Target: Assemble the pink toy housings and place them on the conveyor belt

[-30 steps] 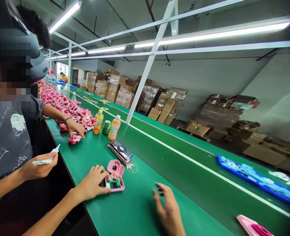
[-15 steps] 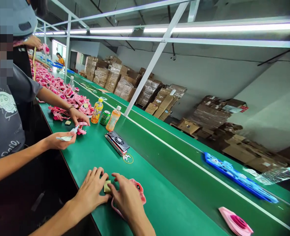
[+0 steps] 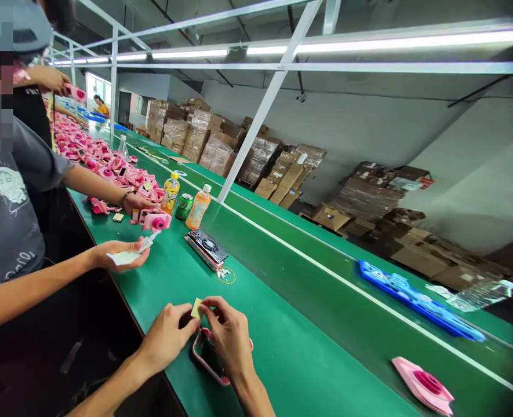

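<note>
A small flat pale-yellow square piece (image 3: 196,308) is held up on edge between my two hands. My left hand (image 3: 171,333) pinches its left side with thumb and fingers. From the other side, the thumb and fingertips of my right hand (image 3: 230,330) grip its right edge. Directly beneath lies a pink-rimmed plastic casing (image 3: 210,362) with a dark inside, on the green table; my right hand and wrist cover part of it.
A co-worker's hands (image 3: 130,255) at the left hold a pink toy camera (image 3: 156,220) and a pale packet. Beyond lie a heap of pink parts (image 3: 108,168), bottles (image 3: 199,207), a can (image 3: 184,206) and a phone (image 3: 207,248). A pink casing (image 3: 425,385) is at lower right, a blue tray (image 3: 417,301) farther back.
My hands have lifted the yellow square off the table and turned it upright. My right hand has shifted, uncovering more of the casing. The co-worker has raised and turned the pink camera.
</note>
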`<state>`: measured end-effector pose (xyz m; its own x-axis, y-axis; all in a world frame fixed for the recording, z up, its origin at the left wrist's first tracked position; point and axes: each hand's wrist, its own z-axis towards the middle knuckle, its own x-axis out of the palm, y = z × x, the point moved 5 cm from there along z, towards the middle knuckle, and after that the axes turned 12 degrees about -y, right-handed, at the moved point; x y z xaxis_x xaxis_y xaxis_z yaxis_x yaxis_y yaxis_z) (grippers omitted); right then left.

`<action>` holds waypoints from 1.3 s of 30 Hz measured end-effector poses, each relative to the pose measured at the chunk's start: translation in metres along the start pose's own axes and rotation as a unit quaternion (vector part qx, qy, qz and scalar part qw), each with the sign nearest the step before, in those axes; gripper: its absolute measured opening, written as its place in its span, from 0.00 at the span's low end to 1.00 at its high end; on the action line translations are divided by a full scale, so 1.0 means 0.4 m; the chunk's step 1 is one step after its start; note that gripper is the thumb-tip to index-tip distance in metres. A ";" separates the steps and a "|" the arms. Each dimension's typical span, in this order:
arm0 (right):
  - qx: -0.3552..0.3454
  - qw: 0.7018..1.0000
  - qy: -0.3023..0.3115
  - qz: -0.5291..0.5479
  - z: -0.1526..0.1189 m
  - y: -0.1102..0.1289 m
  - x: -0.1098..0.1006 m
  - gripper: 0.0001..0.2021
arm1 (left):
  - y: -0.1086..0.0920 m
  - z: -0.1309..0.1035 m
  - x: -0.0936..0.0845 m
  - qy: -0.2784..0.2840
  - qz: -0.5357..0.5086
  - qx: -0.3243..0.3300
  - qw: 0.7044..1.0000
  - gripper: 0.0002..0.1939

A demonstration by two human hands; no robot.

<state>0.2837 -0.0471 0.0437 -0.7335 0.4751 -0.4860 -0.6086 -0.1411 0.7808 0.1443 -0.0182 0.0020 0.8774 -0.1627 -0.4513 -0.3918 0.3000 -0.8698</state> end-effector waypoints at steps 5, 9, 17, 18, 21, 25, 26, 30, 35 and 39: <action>0.000 1.000 0.004 -0.011 -0.006 0.008 0.003 0.14 | 0.012 -0.016 -0.001 -0.016 0.032 -0.003 0.999 0.16; -0.004 0.999 0.020 -0.049 -0.003 0.005 0.000 0.11 | 0.009 -0.023 -0.005 -0.013 0.044 -0.009 0.999 0.16; -0.145 0.967 0.078 -0.194 -0.010 0.037 -0.001 0.08 | -0.005 -0.029 -0.008 -0.016 0.067 0.026 0.997 0.15; -0.163 0.958 0.075 -0.224 -0.014 0.038 0.004 0.09 | -0.006 -0.029 -0.010 -0.017 0.069 0.024 0.997 0.15; -0.183 0.952 0.055 -0.239 -0.022 0.040 0.015 0.09 | -0.008 -0.031 -0.015 -0.018 0.059 0.015 0.998 0.15; -0.161 0.967 0.050 -0.193 -0.025 0.030 0.023 0.06 | -0.015 -0.030 -0.019 -0.015 0.060 0.024 0.998 0.14; -0.169 0.964 0.049 -0.199 -0.026 0.031 0.023 0.06 | -0.016 -0.028 -0.020 -0.015 0.069 0.026 0.997 0.14; -0.229 0.953 0.087 -0.178 -0.039 0.064 0.012 0.10 | -0.010 -0.018 -0.024 -0.015 0.074 0.002 0.997 0.12; -0.214 0.957 0.128 -0.148 -0.120 0.136 -0.034 0.11 | 0.001 -0.006 -0.029 -0.020 -0.015 0.011 1.000 0.16; -0.141 0.983 -0.015 -0.120 -0.309 0.130 -0.192 0.09 | 0.018 0.002 -0.035 -0.023 -0.091 0.023 0.995 0.17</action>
<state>0.2710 -0.1982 0.0732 -0.5526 0.5481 -0.6279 -0.8253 -0.2546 0.5041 0.1295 -0.0130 0.0024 0.9451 -0.1749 -0.2761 -0.2129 0.3115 -0.9261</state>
